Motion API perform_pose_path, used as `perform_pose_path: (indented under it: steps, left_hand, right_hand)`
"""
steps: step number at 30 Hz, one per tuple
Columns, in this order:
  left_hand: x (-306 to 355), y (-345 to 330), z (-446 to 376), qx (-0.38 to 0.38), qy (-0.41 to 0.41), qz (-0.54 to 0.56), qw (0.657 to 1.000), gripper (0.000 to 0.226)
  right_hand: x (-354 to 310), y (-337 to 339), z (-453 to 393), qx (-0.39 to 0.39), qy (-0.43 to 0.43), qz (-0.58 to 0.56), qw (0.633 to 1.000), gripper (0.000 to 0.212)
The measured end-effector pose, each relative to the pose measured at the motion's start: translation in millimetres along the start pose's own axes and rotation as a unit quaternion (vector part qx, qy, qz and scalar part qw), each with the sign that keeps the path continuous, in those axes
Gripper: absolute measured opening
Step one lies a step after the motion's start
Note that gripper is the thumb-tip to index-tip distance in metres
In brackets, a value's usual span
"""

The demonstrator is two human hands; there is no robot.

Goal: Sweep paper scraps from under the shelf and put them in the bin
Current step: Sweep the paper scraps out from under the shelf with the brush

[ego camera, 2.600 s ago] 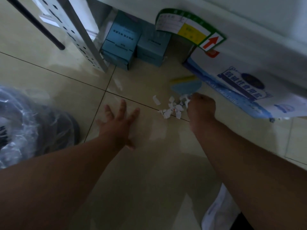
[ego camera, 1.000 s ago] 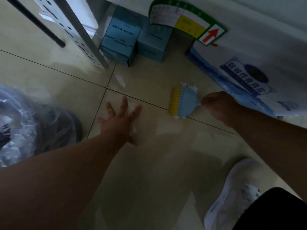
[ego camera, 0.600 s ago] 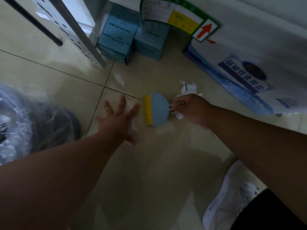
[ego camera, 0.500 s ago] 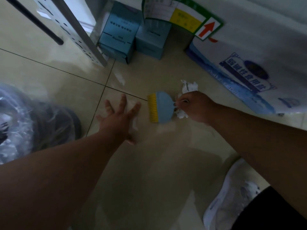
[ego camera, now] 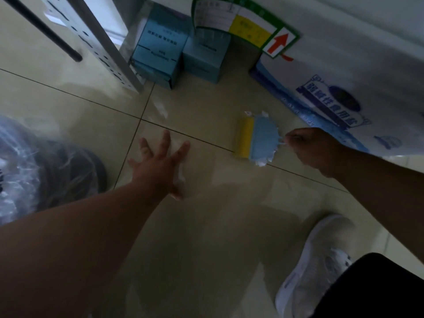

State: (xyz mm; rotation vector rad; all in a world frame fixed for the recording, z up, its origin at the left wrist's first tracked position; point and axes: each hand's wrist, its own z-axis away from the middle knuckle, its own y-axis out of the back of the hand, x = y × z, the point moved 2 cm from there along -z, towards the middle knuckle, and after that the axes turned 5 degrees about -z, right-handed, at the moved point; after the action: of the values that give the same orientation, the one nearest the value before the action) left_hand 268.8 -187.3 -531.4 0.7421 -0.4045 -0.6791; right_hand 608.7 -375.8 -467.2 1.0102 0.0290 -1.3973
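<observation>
My right hand (ego camera: 308, 146) grips the handle of a small blue brush (ego camera: 263, 140) with yellow bristles, held low over the tiled floor in front of the shelf. White paper scraps (ego camera: 261, 162) show around the brush's edges, at its top and its lower side. My left hand (ego camera: 160, 161) lies flat on the floor with fingers spread, left of the brush and apart from it. A bin lined with a clear plastic bag (ego camera: 34, 171) stands at the left edge.
Two blue cartons (ego camera: 158, 53) sit under the shelf beside its perforated metal leg (ego camera: 101, 49). A large white printed sack (ego camera: 344, 88) lies at the right. A black rod (ego camera: 46, 33) slants at the top left. My white shoe (ego camera: 316, 260) is at the lower right.
The brush swept left toward my left hand with the scraps, then moved back right toward the sack. My left hand stayed flat on the floor.
</observation>
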Motion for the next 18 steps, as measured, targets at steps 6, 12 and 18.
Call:
perform_pose_path:
  steps: [6,12,18]
  left_hand:
    - [0.8,2.0,2.7,-0.006,0.001,-0.001,1.0,0.162]
    - [2.1,4.4,2.7,-0.014,0.0,0.001,1.0,0.16]
    - [3.8,6.5,3.6,-0.012,-0.001,0.005,1.0,0.16]
  right_hand:
    - [-33.9,-30.5,-23.6,0.051,-0.078,-0.22,0.971,0.018]
    - [-23.8,-50.7,-17.1,0.077,-0.147,-0.097,0.981,0.038]
    - [17.2,-42.5,18.9,0.091,-0.214,-0.087,0.969,0.041]
